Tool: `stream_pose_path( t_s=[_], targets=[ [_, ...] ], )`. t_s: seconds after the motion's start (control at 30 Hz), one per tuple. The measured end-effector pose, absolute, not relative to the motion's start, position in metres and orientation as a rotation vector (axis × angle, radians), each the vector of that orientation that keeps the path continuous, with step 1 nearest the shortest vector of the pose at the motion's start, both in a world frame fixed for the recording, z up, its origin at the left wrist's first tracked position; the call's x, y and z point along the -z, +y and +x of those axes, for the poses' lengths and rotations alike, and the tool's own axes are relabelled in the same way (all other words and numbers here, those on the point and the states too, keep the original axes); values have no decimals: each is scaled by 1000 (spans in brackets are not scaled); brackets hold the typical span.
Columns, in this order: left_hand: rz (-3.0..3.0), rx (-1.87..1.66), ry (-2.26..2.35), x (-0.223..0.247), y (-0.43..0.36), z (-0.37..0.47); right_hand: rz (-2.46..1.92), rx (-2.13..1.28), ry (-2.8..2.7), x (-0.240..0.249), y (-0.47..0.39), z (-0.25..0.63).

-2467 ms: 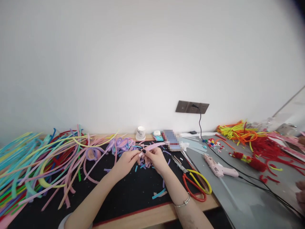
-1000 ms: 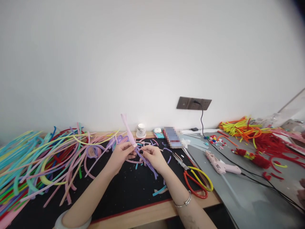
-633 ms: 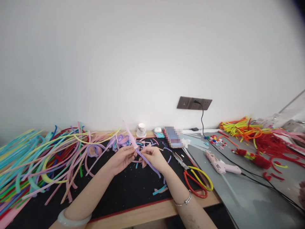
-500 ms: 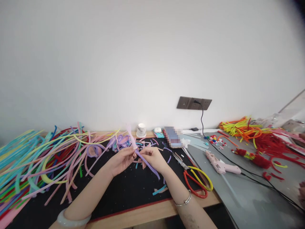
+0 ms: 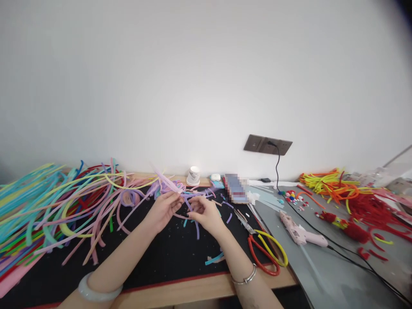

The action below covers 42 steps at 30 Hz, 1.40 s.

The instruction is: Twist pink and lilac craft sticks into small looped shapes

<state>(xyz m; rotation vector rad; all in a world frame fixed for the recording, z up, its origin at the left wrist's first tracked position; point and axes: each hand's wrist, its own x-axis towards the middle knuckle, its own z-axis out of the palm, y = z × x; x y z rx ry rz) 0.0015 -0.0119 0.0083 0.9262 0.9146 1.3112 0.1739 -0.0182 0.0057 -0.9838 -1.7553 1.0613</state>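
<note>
My left hand [image 5: 165, 209] pinches a bundle of pale pink and lilac pipe cleaners [image 5: 170, 183] near the middle of the black mat [image 5: 154, 262]. The bundle's long ends point up and to the left, past the fingers. Just to the right, my right hand [image 5: 207, 214] is curved with thumb and fingers apart. A purple pipe cleaner [image 5: 197, 231] hangs down between the hands, close to the right thumb. Behind the hands lie more looped lilac pipe cleaners and short cut pieces, partly hidden by the fingers.
Many coloured pipe cleaners [image 5: 41, 214] are heaped at left. Scissors with red and yellow handles [image 5: 262, 257] lie right of my right wrist. Behind stand a paper cup [image 5: 193, 176] and a phone [image 5: 236, 188]. A pink glue gun [image 5: 302, 234] with a cord rests on the grey table.
My right hand has loosened its fingers and parted from the bundle. The bundle in my left hand has tipped further left and lower. The view has shifted slightly.
</note>
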Motion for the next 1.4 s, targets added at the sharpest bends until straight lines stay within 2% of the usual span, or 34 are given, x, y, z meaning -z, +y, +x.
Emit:
stream_pose_path(
  t_s=[0.4, 0.63, 0.83, 1.07, 1.4],
  targets=[
    [825, -1233, 775, -5, -24, 24, -911, -1095, -1474, -10, -22, 169],
    [801, -1199, 707, -3, -28, 28, -919, -871, -1515, -12, -23, 170],
    [814, -1206, 604, -6, -28, 28, -932, -921, -1533, -12, -24, 170],
    [1159, -1237, 842, -7, -26, 26, -935, -921, -1576, -11, -24, 171],
    [1284, -1192, 933, -6, -25, 26, -1103, -602, -1875, -19, -29, 177]
  ],
)
